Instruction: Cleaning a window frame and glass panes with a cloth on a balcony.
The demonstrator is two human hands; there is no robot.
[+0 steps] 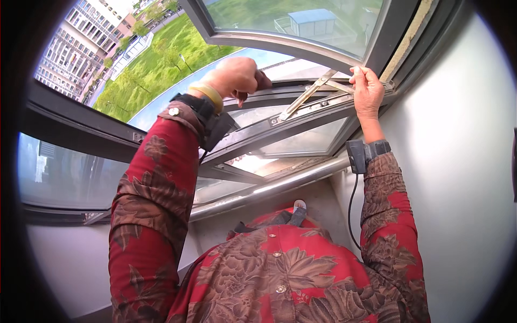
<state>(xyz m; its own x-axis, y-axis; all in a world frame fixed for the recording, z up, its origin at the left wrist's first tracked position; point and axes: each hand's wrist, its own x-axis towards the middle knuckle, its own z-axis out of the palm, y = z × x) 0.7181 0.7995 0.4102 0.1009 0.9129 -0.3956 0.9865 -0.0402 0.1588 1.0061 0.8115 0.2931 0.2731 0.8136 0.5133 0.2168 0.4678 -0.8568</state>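
Note:
My left hand [236, 76] reaches over the sill part of a dark metal window frame [258, 135], closed around a dark brown cloth [263, 80] that is mostly hidden by the fingers. At the lower corner of an outward-opened window sash [291, 42], my right hand [368, 87] has its fingers curled on the bottom edge. Between the hands, a metal friction stay hinge [307, 95] links the frame's track to the sash. Its arms are spread, and the track looks worn and stained.
A shiny metal rail [270, 187] crosses below the window. White wall [452, 169] rises close on my right. A cable [351, 214] hangs from the right wrist device [356, 156]. Outside, far below, are a lawn [161, 68] and buildings [80, 44].

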